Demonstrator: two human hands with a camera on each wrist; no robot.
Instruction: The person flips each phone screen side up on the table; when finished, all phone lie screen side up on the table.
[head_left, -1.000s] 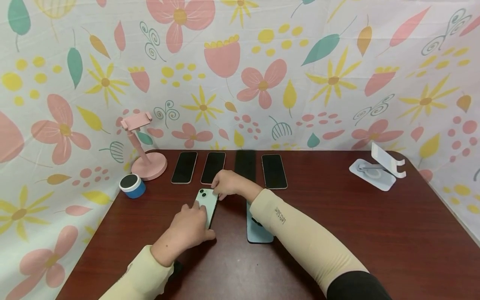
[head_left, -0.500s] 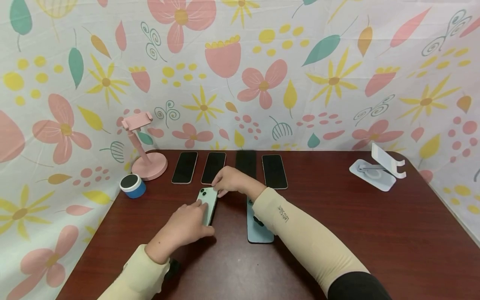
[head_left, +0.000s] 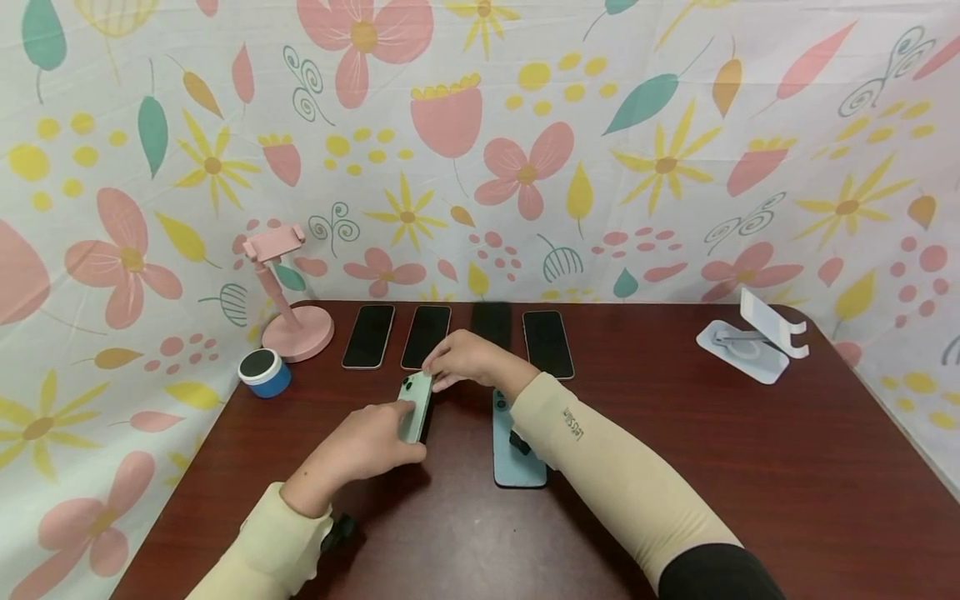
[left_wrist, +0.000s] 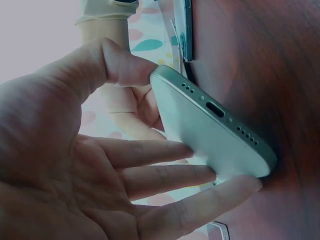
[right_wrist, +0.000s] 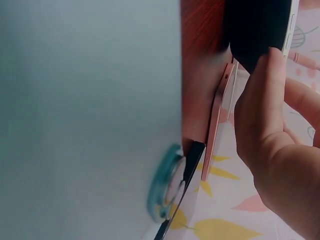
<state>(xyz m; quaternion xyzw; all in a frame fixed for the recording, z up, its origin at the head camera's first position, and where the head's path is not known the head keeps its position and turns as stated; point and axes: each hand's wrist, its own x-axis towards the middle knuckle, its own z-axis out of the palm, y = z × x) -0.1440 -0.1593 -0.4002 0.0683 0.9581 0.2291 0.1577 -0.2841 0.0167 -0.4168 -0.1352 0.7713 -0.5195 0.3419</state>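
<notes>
A pale green smartphone (head_left: 412, 427) is tilted on edge over the table, its right side raised, with its twin-camera back towards the left. My left hand (head_left: 367, 442) grips its lower end; in the left wrist view the thumb rests on one bottom corner and the outstretched fingers lie across the back. At the upper right corner my right hand (head_left: 468, 358) pinches the phone's edge; in the right wrist view the dark screen side (right_wrist: 260, 30) shows beside the fingertips. Below the right forearm lies a light blue smartphone (head_left: 519, 468), back up, partly covered by the sleeve.
Several dark-screened phones lie along the back edge, including the leftmost phone (head_left: 368, 336) and the rightmost phone (head_left: 547, 343). A pink phone stand (head_left: 297, 332) and a blue jar (head_left: 265, 379) stand at left. A white folding stand (head_left: 750, 354) is at far right.
The green phone has tilted up, so its back looks narrower. The left hand has turned and its fingers have shifted on the back; the right hand has risen slightly.
</notes>
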